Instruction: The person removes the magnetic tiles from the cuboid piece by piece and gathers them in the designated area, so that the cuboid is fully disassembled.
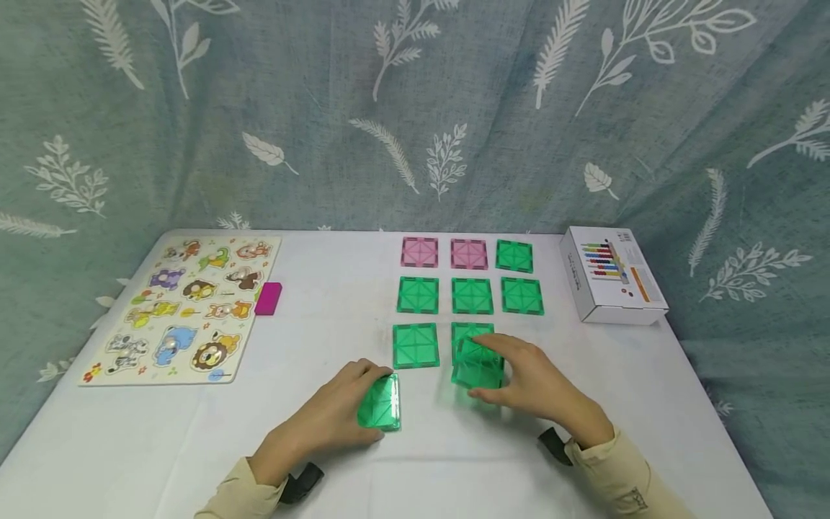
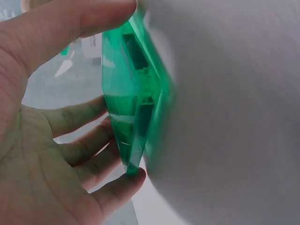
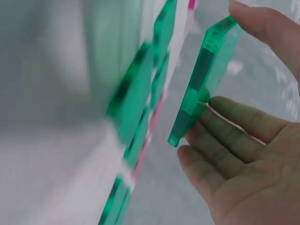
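Observation:
Green magnetic tiles [image 1: 418, 346] and two pink ones [image 1: 419, 252] lie in rows at the middle of the white table. My left hand [image 1: 337, 411] grips a green tile [image 1: 382, 404] by its edges, thumb on one side and fingers on the other, low over the cloth in front of the rows. One more green tile [image 3: 197, 84] is pinched between the thumb and fingers of my right hand [image 1: 534, 378]. It is raised over the cloth, and in the head view it overlaps the laid tile [image 1: 472, 330] in the front row, partly hiding it.
At the left lies an animal peg puzzle board [image 1: 188, 310], with a magenta block [image 1: 269, 298] against its right edge. A white box with printed pictures [image 1: 616, 277] stands at the back right. Behind the table hangs a leaf-patterned curtain [image 1: 311, 173].

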Motion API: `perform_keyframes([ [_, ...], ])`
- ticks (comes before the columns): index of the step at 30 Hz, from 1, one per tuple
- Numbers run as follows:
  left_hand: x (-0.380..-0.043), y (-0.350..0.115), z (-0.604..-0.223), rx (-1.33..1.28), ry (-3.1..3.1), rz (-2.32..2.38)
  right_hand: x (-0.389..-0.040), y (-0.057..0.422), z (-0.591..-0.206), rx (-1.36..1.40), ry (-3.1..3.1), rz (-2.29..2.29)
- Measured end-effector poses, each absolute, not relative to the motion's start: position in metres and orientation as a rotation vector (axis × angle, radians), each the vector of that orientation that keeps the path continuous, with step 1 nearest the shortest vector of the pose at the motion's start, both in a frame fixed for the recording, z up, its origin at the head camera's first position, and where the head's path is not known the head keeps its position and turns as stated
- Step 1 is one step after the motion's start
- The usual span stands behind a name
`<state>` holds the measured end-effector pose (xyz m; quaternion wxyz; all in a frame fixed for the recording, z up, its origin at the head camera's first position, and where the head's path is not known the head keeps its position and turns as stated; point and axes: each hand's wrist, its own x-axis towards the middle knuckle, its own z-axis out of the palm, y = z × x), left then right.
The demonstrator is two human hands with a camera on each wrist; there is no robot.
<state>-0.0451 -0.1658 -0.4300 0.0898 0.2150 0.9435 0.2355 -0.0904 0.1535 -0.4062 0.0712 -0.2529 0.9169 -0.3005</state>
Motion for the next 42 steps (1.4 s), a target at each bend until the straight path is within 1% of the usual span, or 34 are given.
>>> perform_keyframes([
  [9, -0.044, -0.150, -0.430, 0.743, 2.784, 0.677, -0.123, 0.206, -0.409, -0.642, 2.808, -0.783],
  [17, -0.043, -0.146, -0.431, 0.758, 2.774, 0.666, -0.141, 0.219, -0.417, -0.701, 2.790, -0.627],
  [32, -0.048, -0.143, -0.431, 0.798, 2.767, 0.637, -0.147, 0.224, -0.423, -0.719, 2.702, -0.631],
  [42, -0.048, -0.143, -0.429, 0.845, 2.759, 0.619, -0.145, 0.229, -0.429, -0.653, 2.680, -0.694],
])
